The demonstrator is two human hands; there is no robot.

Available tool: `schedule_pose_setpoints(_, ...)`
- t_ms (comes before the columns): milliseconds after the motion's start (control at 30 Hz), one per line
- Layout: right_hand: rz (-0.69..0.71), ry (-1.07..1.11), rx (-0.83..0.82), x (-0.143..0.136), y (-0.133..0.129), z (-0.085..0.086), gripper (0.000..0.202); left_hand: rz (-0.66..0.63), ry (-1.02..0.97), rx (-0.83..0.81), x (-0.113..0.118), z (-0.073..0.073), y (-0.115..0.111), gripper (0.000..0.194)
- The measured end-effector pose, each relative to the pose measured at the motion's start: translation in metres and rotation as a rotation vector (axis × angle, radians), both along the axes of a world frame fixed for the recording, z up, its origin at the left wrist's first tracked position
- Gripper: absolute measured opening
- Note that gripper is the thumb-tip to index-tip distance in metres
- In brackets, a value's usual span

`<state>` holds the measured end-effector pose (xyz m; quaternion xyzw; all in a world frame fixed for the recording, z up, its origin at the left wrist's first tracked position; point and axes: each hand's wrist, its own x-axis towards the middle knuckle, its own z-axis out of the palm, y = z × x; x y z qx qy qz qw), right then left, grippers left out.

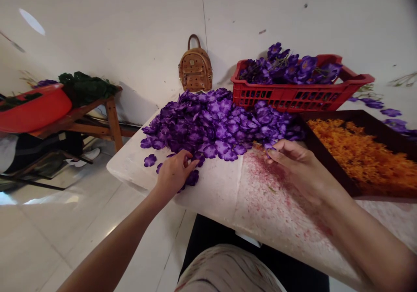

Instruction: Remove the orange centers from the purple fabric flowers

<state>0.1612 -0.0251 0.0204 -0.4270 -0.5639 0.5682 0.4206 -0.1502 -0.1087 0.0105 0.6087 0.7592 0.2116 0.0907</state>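
A large heap of purple artificial flower petals [208, 123] spreads over the white table [215, 183]. At its near left edge is my left hand [174, 170], fingers curled and thumb close to them, with loose petals [192, 178] just beside and under it. Whatever lies between those fingers is hidden. My right hand [289, 159] is closed in a pinch on a small purple flower [268, 146], near the right end of the heap. Beside that hand stands a dark tray [329, 164] holding orange artificial flower pieces [358, 149].
Behind the heap, a red plastic crate [286, 96] holds purple flowers on stems. A small brown backpack [195, 70] sits against the wall. To the left, a wooden bench [112, 118] carries a red basin [39, 109] and green leaves [86, 88]. Reddish specks mark the table.
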Motion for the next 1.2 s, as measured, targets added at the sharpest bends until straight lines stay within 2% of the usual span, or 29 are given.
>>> schedule_pose_setpoints(133,-0.002,0.003,0.005,-0.001,0.0,-0.006,0.04,0.055,0.031,-0.036,-0.002,-0.005,0.003,0.029)
schedule_pose_setpoints(300,0.002,-0.001,-0.025,0.003,0.001,-0.01,0.036,0.02,-0.091,-0.052,0.001,-0.003,0.009,0.016)
schedule_pose_setpoints(433,-0.018,0.016,-0.022,0.002,-0.004,-0.002,0.036,0.012,-0.282,0.03,0.012,0.005,0.013,0.016)
schedule_pose_setpoints(600,0.007,0.055,-0.031,-0.008,-0.014,0.021,0.029,-0.17,-0.687,0.019,0.054,0.022,0.04,0.02)
schedule_pose_setpoints(667,0.022,0.071,0.029,-0.013,-0.012,0.023,0.028,-0.263,-0.759,-0.01,0.076,0.028,0.056,0.019)
schedule_pose_setpoints(733,0.014,0.018,0.107,-0.013,-0.005,0.017,0.026,-0.355,-0.797,-0.019,0.097,0.029,0.071,0.017)
schedule_pose_setpoints(833,-0.09,-0.039,0.157,-0.007,0.007,0.002,0.027,-0.423,-0.877,-0.026,0.12,0.025,0.089,0.015)
schedule_pose_setpoints(933,-0.175,-0.089,0.203,0.003,0.016,-0.009,0.027,-0.426,-0.977,-0.065,0.131,0.018,0.099,0.012)
schedule_pose_setpoints(1200,-0.233,-0.263,0.298,0.008,0.021,-0.013,0.018,-0.42,-1.047,-0.119,0.139,0.005,0.104,0.009)
